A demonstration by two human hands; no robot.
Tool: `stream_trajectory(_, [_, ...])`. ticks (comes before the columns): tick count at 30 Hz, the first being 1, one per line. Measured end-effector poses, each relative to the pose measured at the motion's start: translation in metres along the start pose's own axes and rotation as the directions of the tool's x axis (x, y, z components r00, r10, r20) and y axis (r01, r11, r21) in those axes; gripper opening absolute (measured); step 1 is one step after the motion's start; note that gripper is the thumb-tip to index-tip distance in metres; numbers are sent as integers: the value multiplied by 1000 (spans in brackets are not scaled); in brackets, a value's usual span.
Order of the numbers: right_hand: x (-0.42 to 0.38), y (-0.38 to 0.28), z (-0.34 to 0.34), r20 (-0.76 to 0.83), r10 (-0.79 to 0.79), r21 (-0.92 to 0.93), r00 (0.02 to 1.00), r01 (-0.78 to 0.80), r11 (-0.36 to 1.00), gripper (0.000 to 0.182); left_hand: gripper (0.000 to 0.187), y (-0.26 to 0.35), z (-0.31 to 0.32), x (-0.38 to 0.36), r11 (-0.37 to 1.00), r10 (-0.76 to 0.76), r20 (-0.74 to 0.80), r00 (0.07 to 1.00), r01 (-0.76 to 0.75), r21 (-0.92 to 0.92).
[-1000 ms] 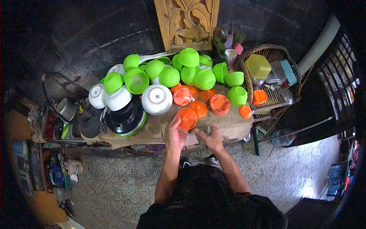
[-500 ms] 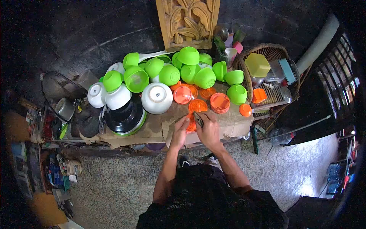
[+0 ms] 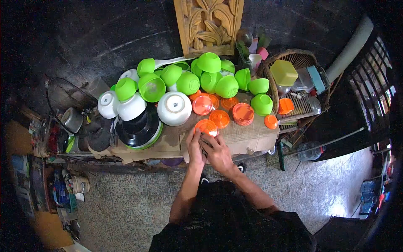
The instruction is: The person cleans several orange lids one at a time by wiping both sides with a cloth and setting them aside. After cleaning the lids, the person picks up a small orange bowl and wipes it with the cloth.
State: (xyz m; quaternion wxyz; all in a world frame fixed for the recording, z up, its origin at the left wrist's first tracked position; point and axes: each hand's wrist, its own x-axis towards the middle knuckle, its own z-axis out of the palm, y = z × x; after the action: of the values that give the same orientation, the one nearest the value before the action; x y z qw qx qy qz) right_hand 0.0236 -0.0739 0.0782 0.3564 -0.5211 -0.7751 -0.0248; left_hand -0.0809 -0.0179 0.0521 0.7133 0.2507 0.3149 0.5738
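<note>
Both my hands are close together over the front of the cardboard-covered counter (image 3: 252, 140). My left hand (image 3: 195, 149) is closed on the near edge of an orange plastic lid (image 3: 206, 126), whose shiny face tilts up. Fingers bent, my right hand (image 3: 219, 156) presses in beside it, closed on a small dark grey item (image 3: 205, 145) that is mostly hidden and whose kind I cannot tell. Just beyond the held lid lies another orange lid (image 3: 219, 119). To its right is a stack of orange lids (image 3: 242, 113); behind it are several more lids (image 3: 202, 105).
Bright green bowls (image 3: 152, 87) crowd the back of the counter, some upside down. White bowls (image 3: 174, 108) and a black basin (image 3: 140, 128) stand left. A wicker basket (image 3: 271, 82) with plastic containers sits right. A carved wooden panel (image 3: 208, 27) leans behind.
My hands have come slightly nearer my body and drawn together, the right one shifting left. The held lid now faces up more and shows more of its surface. The view has shifted slightly.
</note>
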Motion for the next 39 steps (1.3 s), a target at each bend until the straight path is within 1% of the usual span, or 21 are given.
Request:
stream_trajectory(1, [-2,0,0,0,-1,0,1000,1,1000,50,37,-1,-2,1,1000,1,0,1000,-1,0])
stream_trajectory(3, [-6,1,-2,64,44,21,997,-45,999,52,36,1,-3,0,993,-14,-37,999,9,-120])
stream_trajectory(4, [-10,2,-4,61,47,19,997,-49,999,52,36,4,-2,0,993,-16,-32,999,12,-118])
stream_trajectory(6, [-14,5,-11,51,88,86,995,-92,992,57,38,15,-1,1,991,29,5,1000,-28,-134])
stream_trajectory(7, [-15,7,-13,51,87,87,995,-91,992,57,42,14,-4,2,977,0,126,992,27,-212])
stream_trajectory(10, [-14,14,-17,-7,125,108,992,-123,986,64,43,11,-2,1,958,11,124,992,25,-286])
stream_trajectory(13, [-7,18,-18,-75,178,102,981,-170,980,67,39,8,-7,6,957,-24,110,994,55,-285])
stream_trajectory(15, [1,18,-20,-201,337,268,920,-279,922,67,37,2,-6,4,969,-29,98,995,52,-241])
stream_trajectory(16, [5,18,-22,-202,337,269,920,-279,922,67,34,0,-4,2,980,-31,83,996,47,-196])
stream_trajectory(18, [11,18,-25,-230,258,300,938,-184,936,62,33,-8,-2,3,982,-18,80,997,33,-188])
stream_trajectory(19, [12,16,-24,-230,260,299,938,-186,936,62,31,-11,-2,4,983,-10,79,997,24,-181])
stream_trajectory(21, [13,9,-21,-125,150,191,981,-125,974,65,31,-9,-2,3,983,-18,67,998,30,-184])
stream_trajectory(24, [6,7,-12,-131,122,147,984,-103,984,67,31,3,6,-2,983,1,17,1000,2,-182])
stream_trajectory(25, [2,6,-9,-130,121,151,984,-101,983,67,31,6,8,-4,985,16,-19,1000,-20,-173])
stream_trajectory(28, [-11,7,-4,-96,118,193,988,-98,976,68,30,18,14,-7,984,19,-20,1000,-22,-178])
stream_trajectory(30, [-13,8,-5,-76,197,261,977,-171,950,68,32,13,9,-7,981,31,-22,999,-34,-193])
stream_trajectory(31, [-11,9,-5,-75,195,263,978,-169,950,68,34,10,6,-5,978,39,-21,999,-43,-204])
stream_trajectory(32, [-8,12,-6,-109,233,297,966,-192,935,68,34,9,2,-2,978,40,-22,999,-43,-203])
stream_trajectory(34, [-4,13,-11,-141,281,331,949,-222,917,68,35,9,-6,2,999,-18,37,999,20,-45])
stream_trajectory(37, [3,20,-13,-106,317,312,942,-272,911,64,35,10,-5,3,999,-35,87,996,39,-36])
stream_trajectory(39, [9,26,-10,-169,426,377,889,-341,861,61,36,8,1,-2,999,-28,128,991,31,-26])
